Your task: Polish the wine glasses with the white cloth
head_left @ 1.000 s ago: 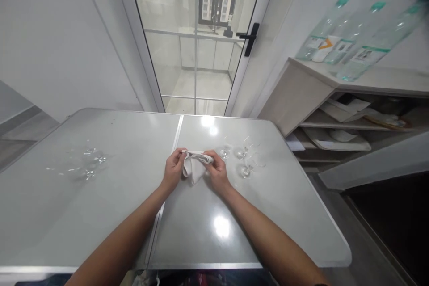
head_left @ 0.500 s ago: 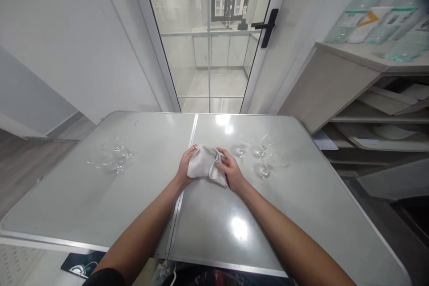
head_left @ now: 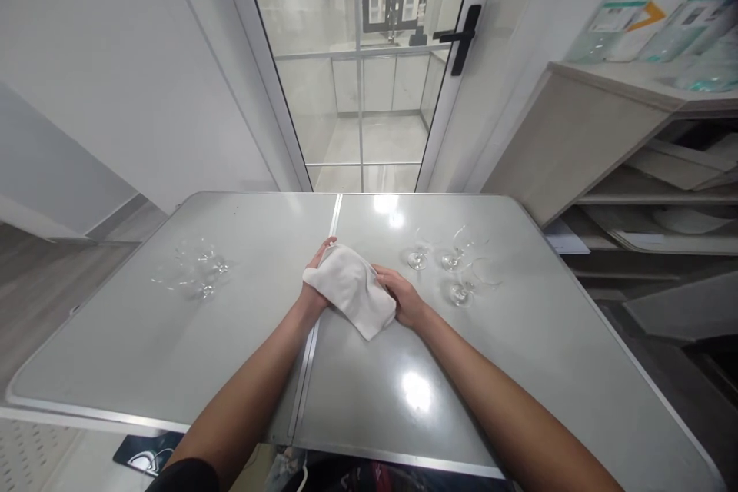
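Note:
A white cloth [head_left: 353, 288] is spread between both of my hands above the middle of a grey table [head_left: 369, 392]. My left hand [head_left: 313, 284] grips its far left edge, with the fingers curled under the fabric. Under the cloth's right side, my right hand [head_left: 403, 296] holds the near corner, which droops toward the table. To the right of my hands three clear stemmed glasses [head_left: 453, 265] stand together. A second cluster of clear glasses [head_left: 196, 270] is on the table's left half.
A glass door with a black handle [head_left: 461, 38] stands behind the table. A wooden shelf unit [head_left: 582, 138] with papers is on the right, with plastic bottles [head_left: 663, 15] on top. A metal seam [head_left: 314, 330] runs down the tabletop.
The cloth was bunched in a tight roll between my fingertips; now it is opened out flat over my hands. The view has shifted slightly leftward and the glasses have not moved.

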A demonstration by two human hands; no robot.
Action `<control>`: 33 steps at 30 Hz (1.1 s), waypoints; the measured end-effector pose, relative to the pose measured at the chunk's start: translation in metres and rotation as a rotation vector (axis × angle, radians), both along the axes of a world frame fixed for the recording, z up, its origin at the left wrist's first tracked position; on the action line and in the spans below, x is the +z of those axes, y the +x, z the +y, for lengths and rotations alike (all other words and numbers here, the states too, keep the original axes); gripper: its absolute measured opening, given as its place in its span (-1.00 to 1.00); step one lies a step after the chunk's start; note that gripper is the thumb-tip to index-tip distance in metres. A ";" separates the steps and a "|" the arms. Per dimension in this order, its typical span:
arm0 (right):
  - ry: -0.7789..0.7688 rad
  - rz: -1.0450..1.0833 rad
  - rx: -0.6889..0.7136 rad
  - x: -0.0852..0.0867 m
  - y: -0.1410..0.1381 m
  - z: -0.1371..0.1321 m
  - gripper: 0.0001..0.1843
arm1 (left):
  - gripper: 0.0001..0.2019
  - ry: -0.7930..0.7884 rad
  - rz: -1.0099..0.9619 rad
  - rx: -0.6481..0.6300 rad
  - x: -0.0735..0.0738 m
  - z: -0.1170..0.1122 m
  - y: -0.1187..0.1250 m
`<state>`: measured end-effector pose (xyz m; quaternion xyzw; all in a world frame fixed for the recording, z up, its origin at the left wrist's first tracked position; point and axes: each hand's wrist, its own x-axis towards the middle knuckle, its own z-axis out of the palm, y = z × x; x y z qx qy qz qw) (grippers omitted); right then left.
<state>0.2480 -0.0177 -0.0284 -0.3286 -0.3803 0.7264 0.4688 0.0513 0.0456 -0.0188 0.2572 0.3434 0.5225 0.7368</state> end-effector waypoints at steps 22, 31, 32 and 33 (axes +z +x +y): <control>-0.146 0.051 -0.104 -0.006 0.006 0.001 -0.60 | -0.39 -0.043 -0.222 0.114 -0.009 0.005 -0.001; -0.140 0.007 -0.017 -0.009 0.003 -0.001 -0.75 | -0.39 0.048 -0.275 -0.037 -0.008 0.001 -0.001; -0.136 0.011 -0.005 -0.008 0.004 -0.001 -0.74 | -0.39 0.062 -0.274 -0.041 -0.008 0.001 -0.001; -0.131 0.013 0.007 -0.007 0.004 -0.001 -0.72 | -0.39 0.066 -0.268 -0.042 -0.008 0.001 -0.001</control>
